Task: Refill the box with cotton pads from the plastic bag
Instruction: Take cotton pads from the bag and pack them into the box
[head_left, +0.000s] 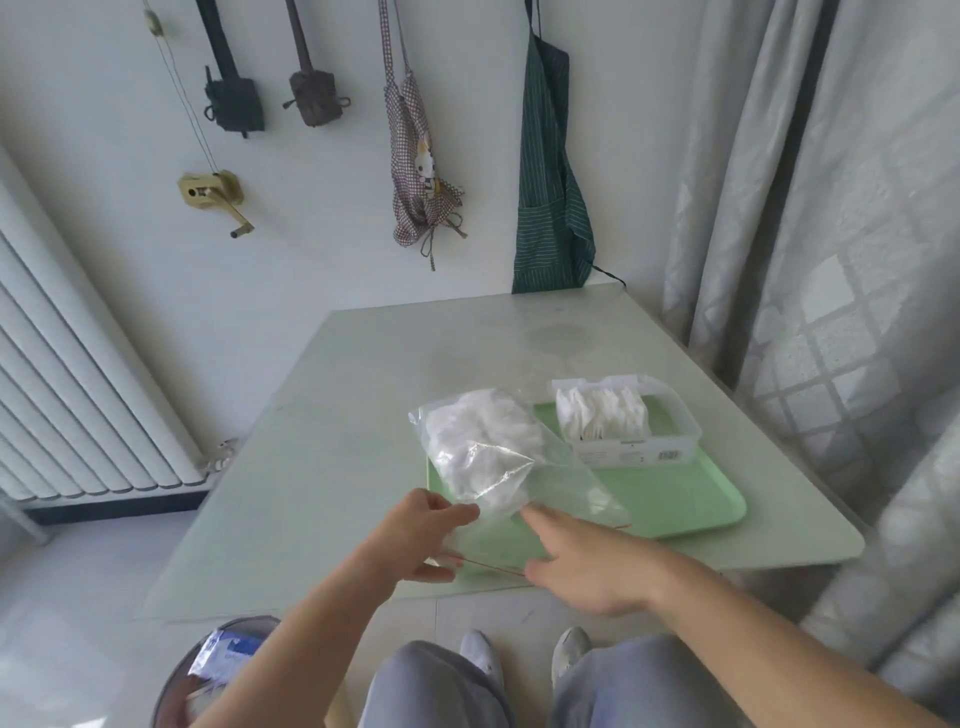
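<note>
Seen from above at a pale table (363, 415): a clear plastic bag (519, 467) of cotton pads (478, 431) lying across the near left part of a green tray (675, 499), its white bulk bunched at the far end, its open mouth with a thin red strip (493, 567) turned toward the seated person; held at that mouth by the left hand (426, 540), thumb and fingers pinched narrow on the film's near left edge; entered by the right hand (587, 561), fingers stretched forward and loosely spread inside or just under the opening, closed on nothing visible; hard to tell through the clear film which side of it those fingers lay.

Set on the tray's far right corner, just beside the bag: a clear box (628, 431), lid off or folded back, already partly stocked with a row of pads (602, 421) standing on edge, with room apparently left along its right side.

Judged midway at best: bag opened and steadied, some pads in the box, the larger heap in the bag not yet moved; left to do, by the look of it, drawing out more pads and packing them in beside the row.
</note>
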